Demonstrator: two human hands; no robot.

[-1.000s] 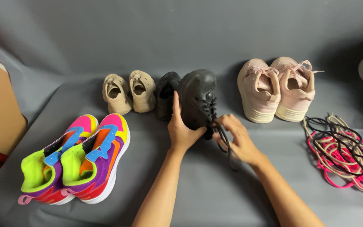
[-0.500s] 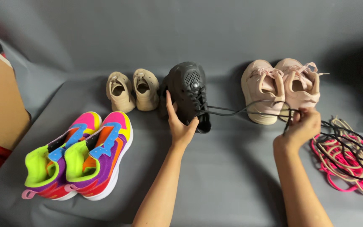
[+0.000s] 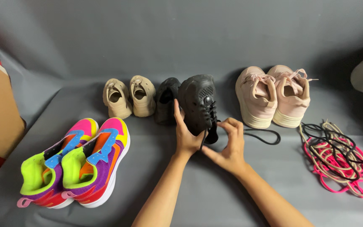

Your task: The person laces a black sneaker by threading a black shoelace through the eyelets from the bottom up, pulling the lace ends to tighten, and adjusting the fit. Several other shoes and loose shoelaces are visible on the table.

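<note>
Right hand (image 3: 228,145) is back from its pull out toward the cloth's right edge, pinching the black lace (image 3: 260,135), I think; left hand (image 3: 185,131) grips the black shoe (image 3: 199,103) upright mid-cloth

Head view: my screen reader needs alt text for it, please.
Left hand props up a black lace-up shoe while the right hand pinches its black lace on grey cloth. Beige, pink and multicoloured pairs surround it.

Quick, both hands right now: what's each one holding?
Left hand: closed around the black shoe, holding it tipped up.
Right hand: fingers pinched on the black lace at the shoe.
</note>
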